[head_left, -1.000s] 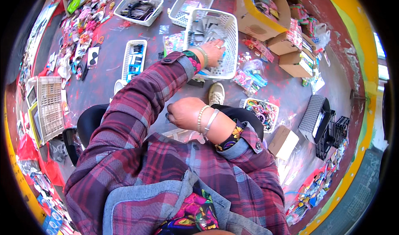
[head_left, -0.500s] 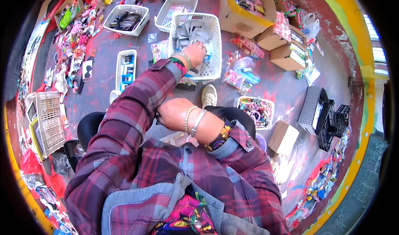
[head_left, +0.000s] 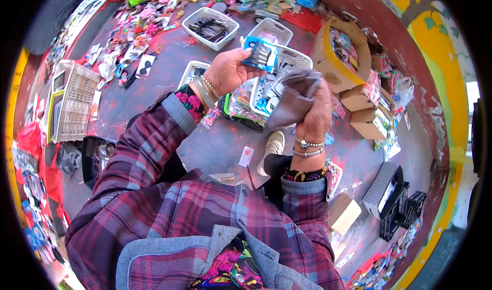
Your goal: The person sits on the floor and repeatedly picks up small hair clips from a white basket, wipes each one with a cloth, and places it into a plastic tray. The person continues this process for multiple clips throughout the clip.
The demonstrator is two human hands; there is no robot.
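Note:
My left hand (head_left: 229, 70) is raised in front of me and grips a small blue packet (head_left: 261, 55) with dark items inside. My right hand (head_left: 313, 113) is up beside it, closed on a grey cloth (head_left: 294, 94) that drapes over its fingers. Both wrists wear bracelets, and the sleeves are red and grey plaid. Below the hands stands a white plastic basket (head_left: 297, 59) of packets, mostly hidden behind them.
Several white baskets (head_left: 211, 25) and loose packets (head_left: 136, 28) lie on the grey floor ahead. A cardboard box (head_left: 341, 57) of goods stands at right, with smaller boxes (head_left: 368, 113) beside it. A white crate (head_left: 72, 103) sits at left. My shoe (head_left: 273, 144) shows below.
My left hand has come up out of the white basket holding the blue packet. My right hand rose from my lap and now holds the grey cloth.

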